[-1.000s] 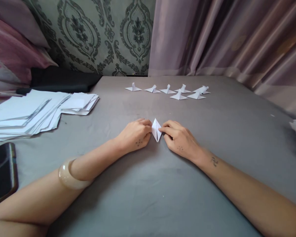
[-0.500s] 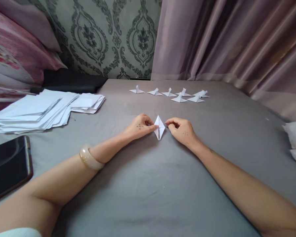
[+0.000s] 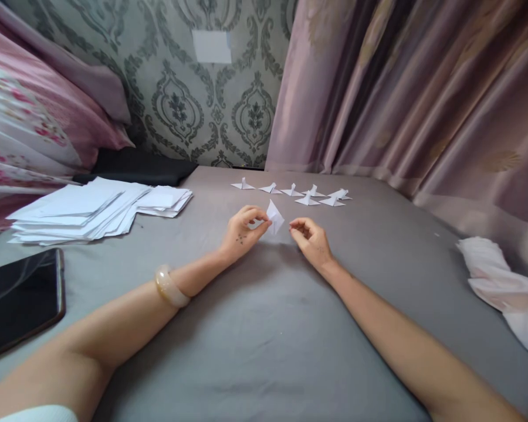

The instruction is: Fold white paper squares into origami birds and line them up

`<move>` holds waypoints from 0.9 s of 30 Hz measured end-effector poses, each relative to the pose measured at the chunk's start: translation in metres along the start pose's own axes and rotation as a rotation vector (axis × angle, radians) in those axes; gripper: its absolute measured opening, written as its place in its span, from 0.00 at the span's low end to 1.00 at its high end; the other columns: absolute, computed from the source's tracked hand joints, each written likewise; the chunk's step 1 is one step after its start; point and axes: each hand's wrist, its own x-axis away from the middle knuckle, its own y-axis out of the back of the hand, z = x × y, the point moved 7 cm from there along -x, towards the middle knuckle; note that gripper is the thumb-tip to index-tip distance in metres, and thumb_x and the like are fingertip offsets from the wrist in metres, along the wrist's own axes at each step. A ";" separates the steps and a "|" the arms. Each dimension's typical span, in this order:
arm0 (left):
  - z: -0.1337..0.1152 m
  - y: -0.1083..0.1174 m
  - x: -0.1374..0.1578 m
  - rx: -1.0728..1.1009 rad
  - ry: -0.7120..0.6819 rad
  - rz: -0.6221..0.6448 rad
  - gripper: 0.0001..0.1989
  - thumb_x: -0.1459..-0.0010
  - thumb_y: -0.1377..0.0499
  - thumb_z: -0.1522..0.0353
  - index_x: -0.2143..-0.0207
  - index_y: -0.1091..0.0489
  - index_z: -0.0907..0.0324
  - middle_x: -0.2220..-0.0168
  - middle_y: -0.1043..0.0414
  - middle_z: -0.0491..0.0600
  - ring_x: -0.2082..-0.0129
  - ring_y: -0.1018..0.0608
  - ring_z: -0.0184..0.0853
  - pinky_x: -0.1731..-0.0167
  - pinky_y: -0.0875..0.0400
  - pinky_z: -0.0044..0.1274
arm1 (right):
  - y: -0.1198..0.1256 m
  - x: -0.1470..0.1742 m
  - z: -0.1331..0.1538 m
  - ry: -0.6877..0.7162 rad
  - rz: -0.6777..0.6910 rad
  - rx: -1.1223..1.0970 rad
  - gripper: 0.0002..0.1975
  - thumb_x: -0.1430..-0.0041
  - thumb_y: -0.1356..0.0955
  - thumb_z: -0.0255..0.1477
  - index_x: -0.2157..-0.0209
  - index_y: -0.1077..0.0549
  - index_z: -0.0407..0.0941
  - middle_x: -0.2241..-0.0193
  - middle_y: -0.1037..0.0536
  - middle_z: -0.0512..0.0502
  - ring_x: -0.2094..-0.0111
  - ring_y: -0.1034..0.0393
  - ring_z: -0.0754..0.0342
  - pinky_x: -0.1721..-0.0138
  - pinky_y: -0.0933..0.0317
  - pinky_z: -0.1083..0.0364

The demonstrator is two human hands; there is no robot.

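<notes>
My left hand (image 3: 245, 230) pinches a small white folded paper (image 3: 276, 218) between thumb and fingers at its left side. The paper is diamond-shaped, tilted and lifted off the grey cloth surface, with a faint shadow below it. To the right of the paper is my right hand (image 3: 311, 239); its fingers are curled, with thumb and index tips close together and nothing visible between them. A small gap separates those fingertips from the paper. Beyond the hands, several white folded paper figures (image 3: 307, 200) stand in two short rows.
Stacks of white paper sheets (image 3: 81, 211) lie at the left, with a smaller stack (image 3: 165, 199) beside them. A dark phone (image 3: 24, 302) rests nearer me. Whitish fabric (image 3: 506, 281) is at the right edge. Curtains (image 3: 378, 88) and a patterned wall (image 3: 176, 111) border the far side.
My left hand has raised and tilted the folded paper from the surface. The right fingertips have come a little farther from it. The view has tipped up and shows more wall.
</notes>
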 end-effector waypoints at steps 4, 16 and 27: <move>-0.018 0.004 0.004 -0.075 -0.150 -0.038 0.02 0.44 0.40 0.70 0.68 0.27 0.59 0.59 0.27 0.52 0.60 0.24 0.33 0.57 0.31 0.25 | -0.002 0.004 0.010 0.103 0.006 0.037 0.12 0.51 0.31 0.35 0.66 0.30 0.45 0.71 0.27 0.47 0.73 0.34 0.56 0.73 0.40 0.57; -0.019 -0.011 0.007 0.246 0.025 0.161 0.07 0.44 0.39 0.66 0.66 0.28 0.61 0.66 0.26 0.50 0.65 0.25 0.31 0.63 0.32 0.23 | -0.012 0.006 0.015 0.042 0.162 -0.158 0.15 0.48 0.30 0.42 0.68 0.28 0.45 0.76 0.32 0.51 0.76 0.41 0.59 0.74 0.46 0.57; 0.003 -0.024 0.011 0.738 0.353 0.206 0.17 0.50 0.33 0.67 0.61 0.35 0.60 0.67 0.25 0.47 0.68 0.25 0.29 0.67 0.33 0.21 | -0.015 0.010 0.017 -0.077 0.307 -0.278 0.14 0.48 0.30 0.42 0.70 0.27 0.45 0.79 0.33 0.54 0.77 0.42 0.59 0.73 0.46 0.57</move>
